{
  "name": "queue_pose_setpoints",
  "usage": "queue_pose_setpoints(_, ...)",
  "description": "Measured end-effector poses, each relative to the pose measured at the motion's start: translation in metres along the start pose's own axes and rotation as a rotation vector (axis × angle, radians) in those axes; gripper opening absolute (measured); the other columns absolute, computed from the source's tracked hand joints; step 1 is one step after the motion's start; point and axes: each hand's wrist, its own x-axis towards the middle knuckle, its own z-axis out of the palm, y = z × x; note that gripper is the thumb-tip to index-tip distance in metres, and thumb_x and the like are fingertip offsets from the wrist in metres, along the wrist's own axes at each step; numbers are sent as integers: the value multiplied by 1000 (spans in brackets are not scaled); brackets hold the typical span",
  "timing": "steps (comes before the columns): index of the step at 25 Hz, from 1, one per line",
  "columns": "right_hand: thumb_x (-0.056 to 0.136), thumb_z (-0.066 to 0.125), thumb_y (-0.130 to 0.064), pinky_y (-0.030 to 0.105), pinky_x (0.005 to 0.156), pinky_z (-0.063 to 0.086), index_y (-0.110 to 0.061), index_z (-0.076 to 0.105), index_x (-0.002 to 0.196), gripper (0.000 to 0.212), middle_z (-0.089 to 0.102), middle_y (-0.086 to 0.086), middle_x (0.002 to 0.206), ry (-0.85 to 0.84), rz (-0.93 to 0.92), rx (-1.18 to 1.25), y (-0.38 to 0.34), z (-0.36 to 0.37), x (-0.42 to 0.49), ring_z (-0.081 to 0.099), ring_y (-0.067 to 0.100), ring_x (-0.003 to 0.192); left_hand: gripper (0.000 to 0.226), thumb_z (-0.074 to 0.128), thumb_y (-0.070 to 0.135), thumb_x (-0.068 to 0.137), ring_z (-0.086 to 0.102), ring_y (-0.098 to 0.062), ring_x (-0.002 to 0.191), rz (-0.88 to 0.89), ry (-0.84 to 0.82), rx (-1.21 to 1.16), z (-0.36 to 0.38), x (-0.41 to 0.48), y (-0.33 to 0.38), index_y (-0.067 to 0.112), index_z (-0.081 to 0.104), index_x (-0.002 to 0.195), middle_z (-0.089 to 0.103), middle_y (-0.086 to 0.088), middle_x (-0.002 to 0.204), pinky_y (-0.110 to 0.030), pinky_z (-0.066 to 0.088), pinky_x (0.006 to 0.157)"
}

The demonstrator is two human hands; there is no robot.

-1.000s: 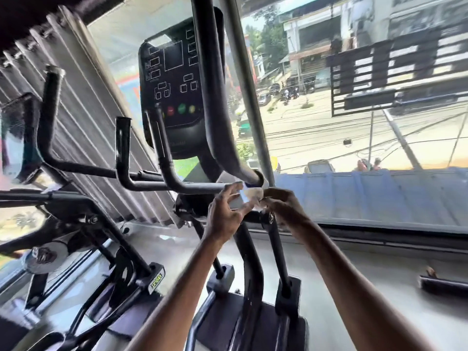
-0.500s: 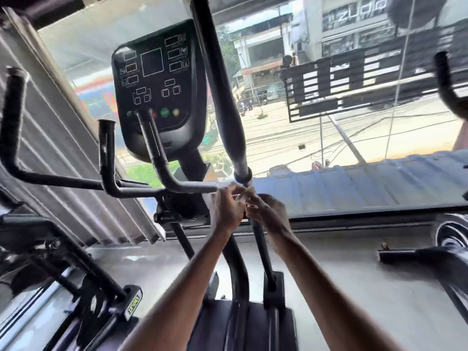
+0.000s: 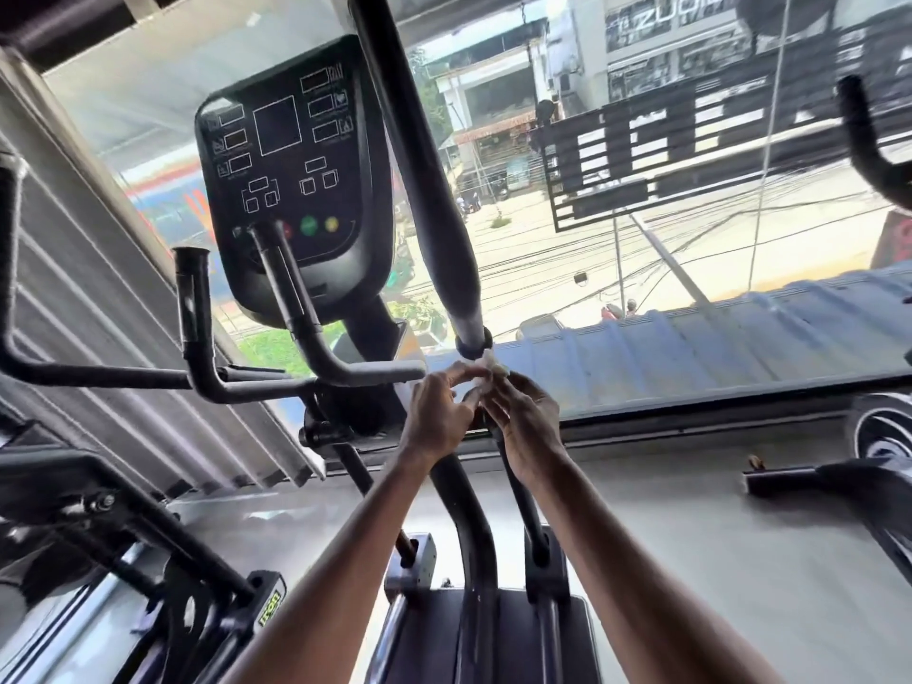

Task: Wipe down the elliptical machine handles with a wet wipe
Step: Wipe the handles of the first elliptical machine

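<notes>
Where both forearms reach up from the bottom edge and meet, the left hand and right hand together pinch a small bunched white wet wipe, fingers of both curled in toward it. Directly above the grip, the wipe's top sits just under the ringed lower end of the long padded handle, seemingly touching it, though blur makes contact hard to confirm. Left of the grip, a short fixed handlebar ends just beside the left fingers. Up and left beyond stands the dark console, and past everything the window faces a sunlit street.
</notes>
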Motion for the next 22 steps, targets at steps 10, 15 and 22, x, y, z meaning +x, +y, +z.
queue_pose_setpoints(10, 90, 75, -16, 40, 91, 60, -12, 75, 106, 16, 79, 6, 98, 335, -97, 22, 33, 45, 68, 76, 23, 94, 42, 67, -2, 93, 70, -8, 111, 58, 83, -129, -22, 40, -13, 13, 64, 132, 73, 1, 125, -14, 53, 94)
queue_pose_setpoints(15, 89, 74, -11, 41, 96, 58, -19, 78, 88, 9, 79, 1, 91, 484, -89, -92, 39, 56, 80, 75, 19, 91, 50, 55, -17, 90, 69, -14, 114, 109, 27, -144, -27, 55, -17, 10, 63, 131, 72, -3, 124, 0, 47, 86)
queue_pose_setpoints(22, 87, 71, 0, 40, 96, 58, -17, 76, 82, 18, 79, 1, 85, 478, -153, 41, 45, 63, 71, 75, 20, 90, 57, 49, -21, 79, 70, -7, 99, 167, -37, -105, -34, 69, -14, 12, 64, 123, 74, 3, 112, -1, 47, 70)
